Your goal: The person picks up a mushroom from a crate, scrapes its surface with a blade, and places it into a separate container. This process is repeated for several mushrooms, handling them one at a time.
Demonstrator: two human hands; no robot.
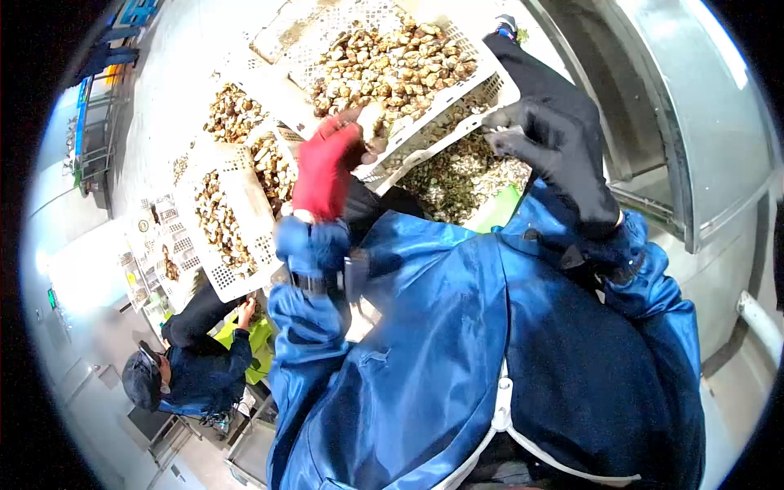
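My left hand [322, 175], in a red glove, is closed at the near edge of a white perforated crate [445, 102]. Its fingers are curled around a pale, rounded mushroom [371, 120]. In that crate lies a heap of brown and whitish mushrooms [396, 69]. My right hand [547, 143], in a dark grey glove, is closed beside the crate's right corner. Something small and pale shows at its fingertips, too blurred to name. Between and below my hands are pale and brown trimmings [465, 180], with a green edge [498, 211] beside them.
More white crates with mushrooms [220, 216] stand to the left. Another person [200, 359] in dark clothing and a cap sits at the lower left, a hand at a crate. A metal cabinet [702, 106] stands at my right. Shelving [94, 139] is at the far left.
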